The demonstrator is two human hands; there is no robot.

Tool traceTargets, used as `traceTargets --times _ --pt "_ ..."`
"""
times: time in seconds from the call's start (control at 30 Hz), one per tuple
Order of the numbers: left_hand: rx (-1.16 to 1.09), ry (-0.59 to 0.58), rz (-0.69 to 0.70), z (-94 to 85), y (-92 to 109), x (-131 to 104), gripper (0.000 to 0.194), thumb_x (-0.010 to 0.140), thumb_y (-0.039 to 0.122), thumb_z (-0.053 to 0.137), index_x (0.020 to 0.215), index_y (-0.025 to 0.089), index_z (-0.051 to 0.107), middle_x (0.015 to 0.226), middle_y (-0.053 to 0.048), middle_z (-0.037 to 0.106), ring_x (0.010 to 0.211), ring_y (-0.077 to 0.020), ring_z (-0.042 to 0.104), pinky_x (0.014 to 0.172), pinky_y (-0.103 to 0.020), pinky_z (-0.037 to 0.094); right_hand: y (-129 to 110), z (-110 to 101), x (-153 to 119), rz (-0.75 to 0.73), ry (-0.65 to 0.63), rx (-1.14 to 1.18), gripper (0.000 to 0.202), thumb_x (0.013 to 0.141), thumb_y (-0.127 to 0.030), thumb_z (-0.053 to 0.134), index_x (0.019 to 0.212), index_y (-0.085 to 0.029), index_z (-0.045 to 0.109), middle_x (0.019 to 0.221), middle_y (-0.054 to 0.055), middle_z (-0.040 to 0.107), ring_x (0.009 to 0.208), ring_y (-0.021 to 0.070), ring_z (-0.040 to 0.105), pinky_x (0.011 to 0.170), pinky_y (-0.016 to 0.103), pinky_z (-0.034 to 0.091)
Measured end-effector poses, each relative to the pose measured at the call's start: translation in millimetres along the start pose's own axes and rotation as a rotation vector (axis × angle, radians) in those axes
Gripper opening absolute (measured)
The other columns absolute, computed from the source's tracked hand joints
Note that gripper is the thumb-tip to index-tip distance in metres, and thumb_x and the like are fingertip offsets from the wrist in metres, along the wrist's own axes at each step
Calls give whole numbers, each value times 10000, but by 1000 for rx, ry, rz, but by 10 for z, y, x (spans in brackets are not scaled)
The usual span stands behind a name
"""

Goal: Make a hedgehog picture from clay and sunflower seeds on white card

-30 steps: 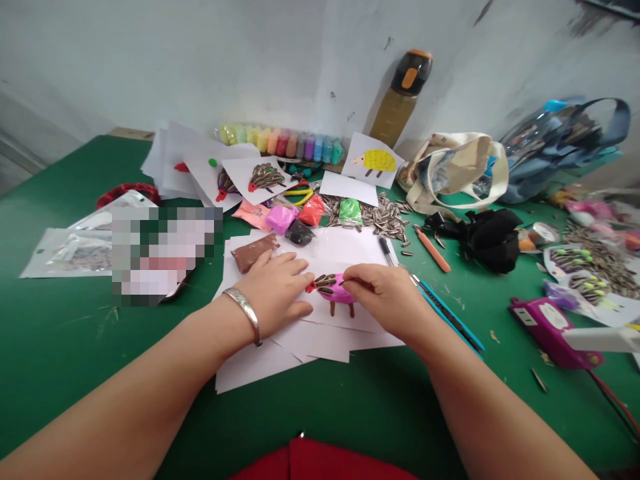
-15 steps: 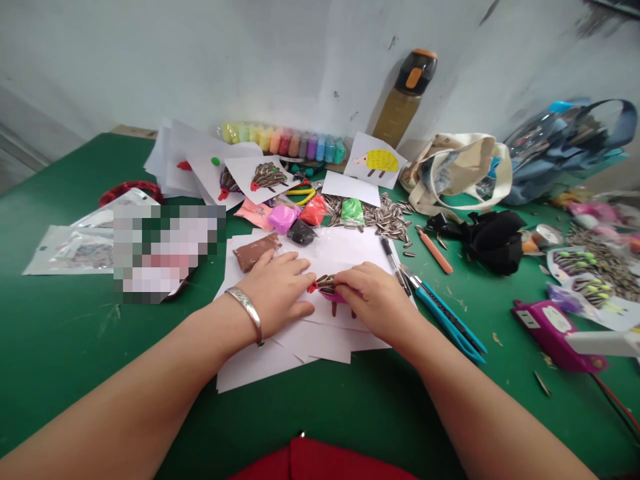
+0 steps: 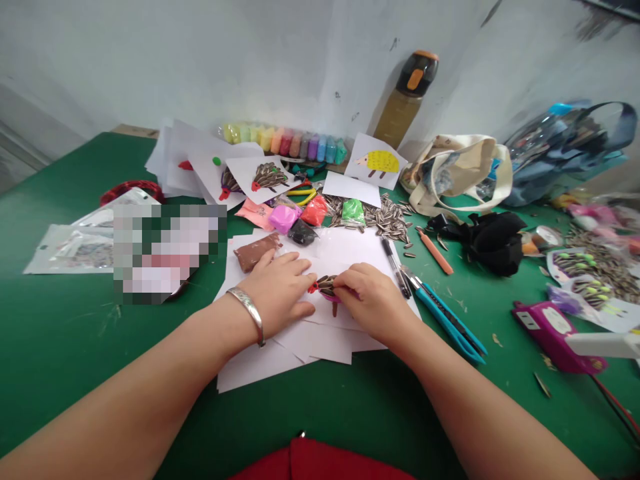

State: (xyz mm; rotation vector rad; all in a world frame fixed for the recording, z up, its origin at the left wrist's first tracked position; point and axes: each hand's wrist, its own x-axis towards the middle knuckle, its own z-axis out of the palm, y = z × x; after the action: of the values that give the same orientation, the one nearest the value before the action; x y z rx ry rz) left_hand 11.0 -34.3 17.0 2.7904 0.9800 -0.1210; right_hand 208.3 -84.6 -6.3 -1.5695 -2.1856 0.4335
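Note:
On white paper sheets lies a small animal figure with a red head, sunflower seeds on its back, a pink-purple body edge and a brown leg. My left hand, with a silver bracelet at the wrist, rests flat on the paper with fingers spread, its fingertips beside the red head. My right hand has thumb and forefinger pinched together over the figure's right part and hides it; what is between those fingertips is too small to make out. A brown clay pack touches the paper behind my left hand.
Behind are a seed pile, bagged clay and finished pictures. Pens, a blue cutter and an orange tool lie right, near a purple glue gun. A bottle stands at the wall.
My right hand has shifted slightly on the figure, and its fingers now cover the right brown leg seen before. My left hand has stayed in place.

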Motion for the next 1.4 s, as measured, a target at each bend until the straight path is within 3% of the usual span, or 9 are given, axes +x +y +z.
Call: traceTargets --times 0.17,0.33,0.53,0.77,1.17,1.27,1.4 --pt "-21 2 -6 11 -7 -3 244 852 357 614 1032 194 640 1099 -89 609 1097 -304 520 946 -484 357 -17 -101 -11 25 -48 37 134 897 -173 574 863 -225 693 769 5 635 766 154 554 701 252 383" --pt "-16 15 9 7 -8 -2 227 858 354 593 1016 198 641 1091 -89 613 1063 -291 527 936 -471 363 12 -190 -37 52 -48 -69 170 921 -224 544 846 -201 694 806 43 642 818 184 556 732 287 385" --pt "11 -42 -16 -18 8 1 241 859 365 605 1037 205 630 1157 -95 599 1124 -300 500 946 -475 355 31 -154 -25 45 -115 -111 244 941 -210 499 772 -184 672 753 38 624 801 179 546 725 287 378" --pt "-20 10 -3 7 -3 -3 221 847 349 607 1010 204 640 1116 -89 614 1097 -298 521 949 -473 361 23 -117 -11 45 -100 -121 233 931 -205 504 758 -183 658 753 40 618 796 174 546 706 279 368" --pt "8 -31 -15 0 6 3 253 854 364 612 1046 202 636 1177 -103 604 1135 -314 504 949 -497 361 21 -85 -8 25 -82 -104 231 924 -217 513 773 -184 685 751 43 637 800 176 569 723 283 393" --pt "7 19 -8 52 -22 -7 268 840 377 619 1053 213 636 1169 -91 616 1140 -312 503 957 -495 361 102 -219 -16 75 -17 -95 200 900 -224 535 788 -209 700 762 27 657 776 170 575 698 282 401" --pt "11 105 19 107 -69 -45 330 844 396 621 1126 225 631 1223 -91 619 1241 -341 454 1029 -550 308 359 -484 -59 260 215 -111 189 860 -224 546 764 -230 708 716 -7 663 702 156 592 744 298 435"
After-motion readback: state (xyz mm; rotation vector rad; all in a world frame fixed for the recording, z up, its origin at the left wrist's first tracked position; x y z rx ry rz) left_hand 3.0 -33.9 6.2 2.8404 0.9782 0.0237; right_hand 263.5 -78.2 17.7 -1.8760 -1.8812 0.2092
